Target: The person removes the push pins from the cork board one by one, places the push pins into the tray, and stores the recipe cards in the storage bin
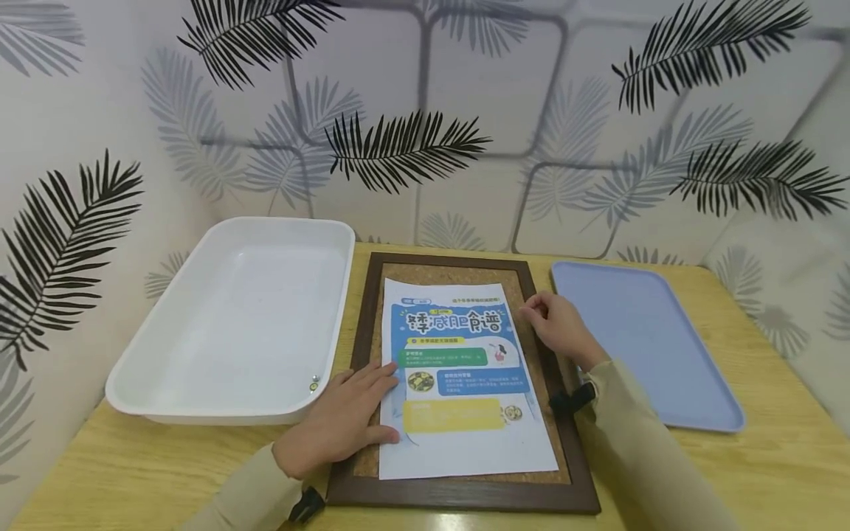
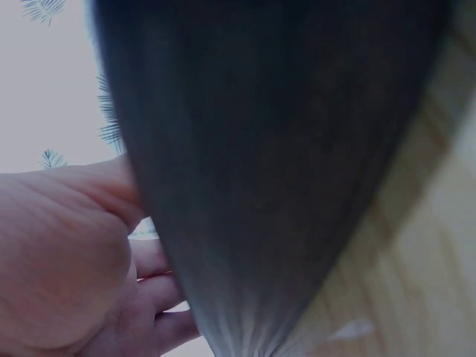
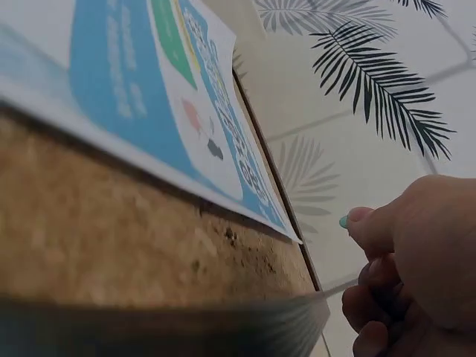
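Note:
A printed poster (image 1: 465, 442) in blue, green and yellow lies on a cork board (image 1: 425, 271) with a dark brown frame (image 1: 465, 498). My left hand (image 1: 345, 420) lies across the frame's left side, its straight fingers resting on the poster's left edge. Over the right side of the frame, beside the poster's upper right edge, is my right hand (image 1: 563, 328). In the right wrist view its thumb and fingers pinch a small teal push pin (image 3: 343, 222), mostly hidden by the fingertips. A corner of the poster (image 3: 294, 236) lifts slightly off the cork there.
To the left stands a deep white tray (image 1: 229, 324), with a couple of tiny items (image 1: 314, 383) at its near right corner. A flat blue-lavender tray (image 1: 640, 332) lies right of the board. The wooden table (image 1: 133, 464) meets a leaf-patterned wall (image 1: 465, 199) behind.

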The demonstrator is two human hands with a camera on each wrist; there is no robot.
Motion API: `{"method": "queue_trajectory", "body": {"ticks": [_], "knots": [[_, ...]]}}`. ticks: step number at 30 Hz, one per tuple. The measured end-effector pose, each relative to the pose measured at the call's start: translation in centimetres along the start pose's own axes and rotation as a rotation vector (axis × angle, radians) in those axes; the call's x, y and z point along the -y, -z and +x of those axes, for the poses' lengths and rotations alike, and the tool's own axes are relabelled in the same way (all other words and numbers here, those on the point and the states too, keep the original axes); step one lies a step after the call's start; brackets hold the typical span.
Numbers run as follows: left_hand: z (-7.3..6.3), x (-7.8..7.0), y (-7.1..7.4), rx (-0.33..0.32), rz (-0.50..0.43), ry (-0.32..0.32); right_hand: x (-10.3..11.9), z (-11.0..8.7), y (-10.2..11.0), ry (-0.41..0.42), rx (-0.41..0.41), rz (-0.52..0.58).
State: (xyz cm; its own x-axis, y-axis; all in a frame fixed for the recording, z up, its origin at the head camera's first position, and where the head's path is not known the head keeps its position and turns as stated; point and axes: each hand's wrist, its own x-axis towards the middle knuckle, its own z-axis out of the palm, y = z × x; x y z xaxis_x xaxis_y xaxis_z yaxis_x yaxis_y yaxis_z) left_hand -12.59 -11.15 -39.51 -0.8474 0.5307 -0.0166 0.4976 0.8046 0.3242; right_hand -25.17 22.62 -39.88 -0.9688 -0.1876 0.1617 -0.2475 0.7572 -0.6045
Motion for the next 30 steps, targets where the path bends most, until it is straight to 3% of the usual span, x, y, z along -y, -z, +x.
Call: {"method": "queue_trajectory", "body": {"ticks": [16, 30], "knots": [[0.1, -0.1, -0.1, -0.005, 0.003, -0.015, -4.5, -3.6, 3.6, -0.038, -0.101, -0.096], [-0.1, 0.2, -0.1, -0.023, 0.016, -0.017, -6.6, -4.2, 4.9, -0.101, -0.114, -0.103]]}}
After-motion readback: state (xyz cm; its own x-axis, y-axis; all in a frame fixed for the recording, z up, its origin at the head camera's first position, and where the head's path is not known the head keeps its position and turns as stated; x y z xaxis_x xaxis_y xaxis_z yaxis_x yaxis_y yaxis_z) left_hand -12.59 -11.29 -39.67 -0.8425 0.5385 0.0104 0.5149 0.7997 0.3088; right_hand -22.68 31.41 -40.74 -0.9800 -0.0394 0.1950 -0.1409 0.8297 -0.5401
